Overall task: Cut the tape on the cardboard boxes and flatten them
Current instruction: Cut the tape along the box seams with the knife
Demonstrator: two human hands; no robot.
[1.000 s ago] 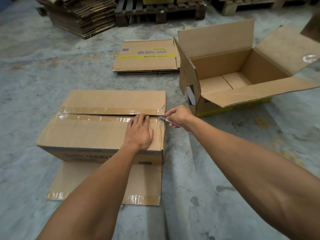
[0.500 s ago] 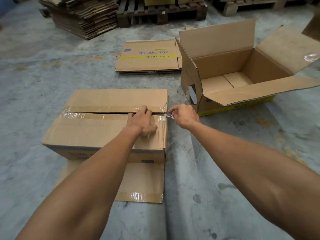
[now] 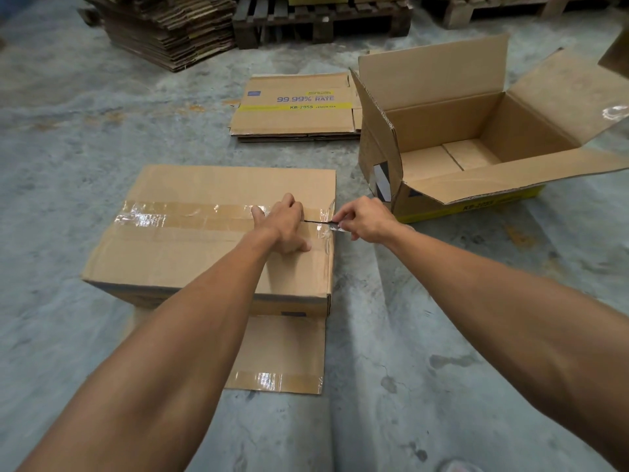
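A closed brown cardboard box (image 3: 190, 260) sits on the concrete floor, with shiny tape (image 3: 177, 216) running along its top seam. My left hand (image 3: 284, 226) presses on the box top near its right end, with bent fingers across the seam and the thumb on the near flap. Just off the box's right edge, my right hand (image 3: 366, 221) pinches a small cutter blade (image 3: 335, 227) at the end of the seam. A short dark slit shows in the tape between my two hands.
An open box (image 3: 425, 202) with its flaps up stands to the right. Behind it lie a flattened printed box (image 3: 296, 114), a stack of flattened cardboard (image 3: 170, 32) and wooden pallets (image 3: 320, 18). A flat taped cardboard sheet (image 3: 282, 356) lies under the near side.
My left hand has slid from the near flap up over the seam, and its fingers are now bent. My right hand with the blade has stayed at the right end of the seam.
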